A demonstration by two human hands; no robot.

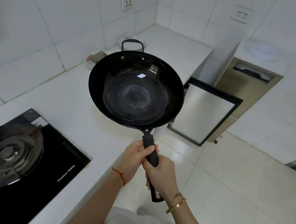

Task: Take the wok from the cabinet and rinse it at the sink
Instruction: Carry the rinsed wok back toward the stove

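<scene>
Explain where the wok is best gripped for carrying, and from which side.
Grip the wok by its long straight handle, coming from the near side. It juts toward the person, clear of the bowl; the left hand and right hand hold it there. The far loop handle is smaller.

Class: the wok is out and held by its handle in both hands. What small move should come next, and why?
Probably carry the wok away toward the sink, which is not in view. Both hands, left and right, grip its handle, and it hangs over the counter edge, the cabinet door open.
</scene>
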